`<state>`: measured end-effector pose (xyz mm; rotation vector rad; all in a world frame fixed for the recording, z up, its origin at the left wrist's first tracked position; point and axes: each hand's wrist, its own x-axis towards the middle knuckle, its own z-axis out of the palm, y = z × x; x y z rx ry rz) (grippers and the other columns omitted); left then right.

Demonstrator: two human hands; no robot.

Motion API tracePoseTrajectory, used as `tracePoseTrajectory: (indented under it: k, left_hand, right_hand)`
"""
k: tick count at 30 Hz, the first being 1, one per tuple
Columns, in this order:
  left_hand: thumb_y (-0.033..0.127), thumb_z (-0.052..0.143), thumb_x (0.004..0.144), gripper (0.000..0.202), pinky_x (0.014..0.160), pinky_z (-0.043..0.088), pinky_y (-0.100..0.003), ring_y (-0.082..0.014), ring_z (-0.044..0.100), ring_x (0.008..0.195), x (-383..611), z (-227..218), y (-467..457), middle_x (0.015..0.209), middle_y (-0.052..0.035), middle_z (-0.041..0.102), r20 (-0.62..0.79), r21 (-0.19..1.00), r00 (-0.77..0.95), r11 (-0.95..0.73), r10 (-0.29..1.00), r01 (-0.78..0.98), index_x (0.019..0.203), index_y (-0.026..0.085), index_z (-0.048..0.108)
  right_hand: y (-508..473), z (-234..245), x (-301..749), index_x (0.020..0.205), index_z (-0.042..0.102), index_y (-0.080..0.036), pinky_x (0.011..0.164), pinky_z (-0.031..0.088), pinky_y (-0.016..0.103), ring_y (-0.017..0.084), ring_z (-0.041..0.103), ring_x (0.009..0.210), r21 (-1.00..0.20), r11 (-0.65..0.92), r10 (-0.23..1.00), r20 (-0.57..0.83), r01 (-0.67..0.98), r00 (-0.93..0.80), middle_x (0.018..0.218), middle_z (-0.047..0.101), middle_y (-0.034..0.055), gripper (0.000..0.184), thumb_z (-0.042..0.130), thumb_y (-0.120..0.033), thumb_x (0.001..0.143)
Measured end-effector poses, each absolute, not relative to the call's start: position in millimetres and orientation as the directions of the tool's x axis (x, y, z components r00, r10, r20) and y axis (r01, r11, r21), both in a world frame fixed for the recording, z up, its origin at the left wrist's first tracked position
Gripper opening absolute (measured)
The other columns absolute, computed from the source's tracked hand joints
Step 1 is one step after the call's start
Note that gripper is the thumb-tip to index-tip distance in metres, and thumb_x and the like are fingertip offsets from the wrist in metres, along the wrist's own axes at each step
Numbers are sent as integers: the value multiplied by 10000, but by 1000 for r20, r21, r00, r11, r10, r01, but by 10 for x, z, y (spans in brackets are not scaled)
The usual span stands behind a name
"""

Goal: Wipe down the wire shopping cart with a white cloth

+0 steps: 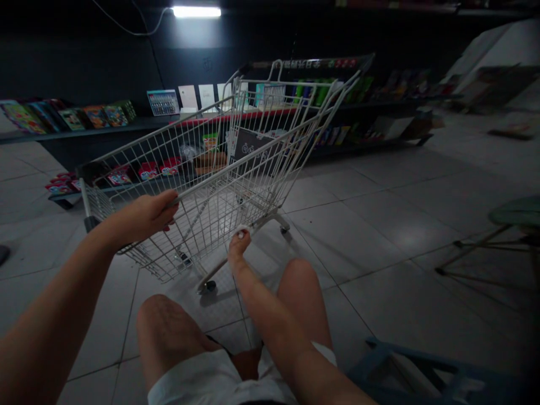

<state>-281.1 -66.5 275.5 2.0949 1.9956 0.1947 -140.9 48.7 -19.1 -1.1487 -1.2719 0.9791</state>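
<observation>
A white wire shopping cart stands tilted on the tiled floor in front of me. My left hand is closed around the cart's upper rim near its handle end. My right hand reaches forward and pinches a small white thing, perhaps a cloth, against the cart's lower frame. My bare knees show below, so I am seated low. Inside the cart I make out nothing but a dark sign on its front panel.
Low dark shelves with colourful books and packets run along the back wall. A green stool on thin legs stands at the right. A blue plastic frame lies at the lower right. A ceiling lamp glows above.
</observation>
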Motion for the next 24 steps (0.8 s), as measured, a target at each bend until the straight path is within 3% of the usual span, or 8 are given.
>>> tracePoseTrajectory:
  k: [5,8,11,13,16,19,24]
  left_hand:
    - [449,335,910,234,573,456,-273,-185,685,647,-2776,2734,-637,689,-40,674,-39,266,56,-44,998,963,823,233,361]
    - [450,338,902,232,573,454,-274,-185,680,641,-2783,2733,-659,694,-41,677,-36,270,56,-45,998,962,850,229,388]
    - [453,341,900,241,570,446,-270,-178,668,619,-2802,2739,-705,678,-29,668,-29,279,59,-49,998,959,873,225,412]
    - [454,337,902,244,566,440,-272,-176,658,600,-2817,2740,-740,661,-25,660,-19,269,70,-62,997,961,869,224,413]
    - [452,350,896,243,577,449,-271,-180,672,620,-2837,2736,-794,673,-26,670,-22,283,84,-75,996,956,873,222,424]
    - [458,354,898,254,577,459,-270,-187,686,638,-2866,2730,-851,670,-20,666,-29,298,89,-77,996,951,882,221,444]
    - [467,345,921,263,568,463,-272,-189,693,640,-2933,2728,-929,667,-27,647,-41,303,100,-83,994,949,852,224,421]
  right_hand:
    - [-268,-309,-1862,1032,594,-149,900,517,325,149,579,979,-999,-12,995,-17,-50,96,1059,622,62,202,550,-217,848]
    - [-711,-219,-1927,874,589,-175,705,517,259,126,564,729,-991,-50,995,-39,-124,-93,758,593,-17,161,535,-157,723]
    - [-665,305,-1663,840,607,-193,712,512,268,130,572,727,-960,168,955,216,-226,-206,747,587,-19,183,521,-133,689]
    - [-315,859,-1383,887,634,-204,864,501,323,159,583,909,-831,517,842,537,-205,-53,903,606,20,239,526,-120,690]
    - [367,1593,-1088,1004,653,-224,1022,437,386,191,513,1151,-631,775,618,768,31,168,1153,544,64,326,488,-88,759]
    - [721,1714,-1095,1040,669,-244,1063,392,440,228,457,1204,-499,837,494,866,223,85,1249,489,75,331,494,-91,804]
    - [398,802,-1228,984,714,-242,1038,401,455,271,474,1146,-499,810,577,769,307,-273,1173,543,94,282,568,-123,774]
